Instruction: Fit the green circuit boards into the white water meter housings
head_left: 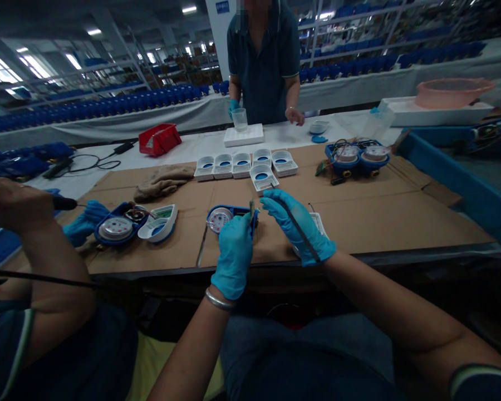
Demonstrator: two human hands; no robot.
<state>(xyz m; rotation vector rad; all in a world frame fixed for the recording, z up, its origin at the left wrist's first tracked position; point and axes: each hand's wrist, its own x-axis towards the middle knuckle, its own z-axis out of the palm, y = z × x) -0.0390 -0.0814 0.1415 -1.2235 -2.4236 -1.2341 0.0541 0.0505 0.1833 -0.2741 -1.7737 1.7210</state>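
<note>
Head view shows the left hand [234,253] pinching a small green circuit board [251,210] upright by its edge, just above the blue water meter [222,217] on the cardboard [379,217]. The right hand [298,225] is half curled beside the board, fingertips close to it; I cannot tell if it grips anything. The board seems light, stiff and fragile, so holding by the edges looks best.
</note>
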